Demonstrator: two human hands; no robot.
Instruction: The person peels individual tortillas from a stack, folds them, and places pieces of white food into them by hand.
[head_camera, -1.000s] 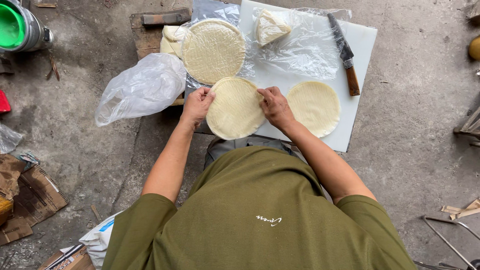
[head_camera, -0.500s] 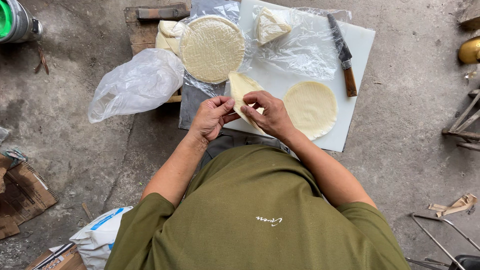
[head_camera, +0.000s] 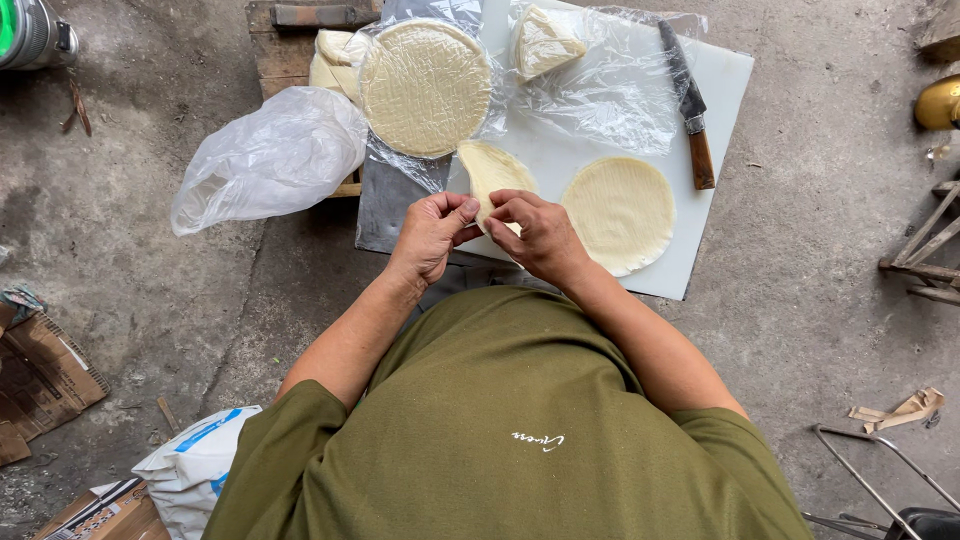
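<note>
Both hands pinch one folded wrapper (head_camera: 492, 172) over the near edge of a white cutting board (head_camera: 730, 85). The left hand (head_camera: 430, 232) grips its lower corner with thumb and fingers; the right hand (head_camera: 540, 235) closes on the same corner, touching the left. A flat round wrapper (head_camera: 620, 212) lies just right of the right hand, a knife (head_camera: 688, 105) beyond it. A wrapped stack of wrappers (head_camera: 425, 85) sits ahead of the left hand.

The person wears an olive-green short-sleeved shirt (a small white script mark on the chest), forearms bare.
</note>
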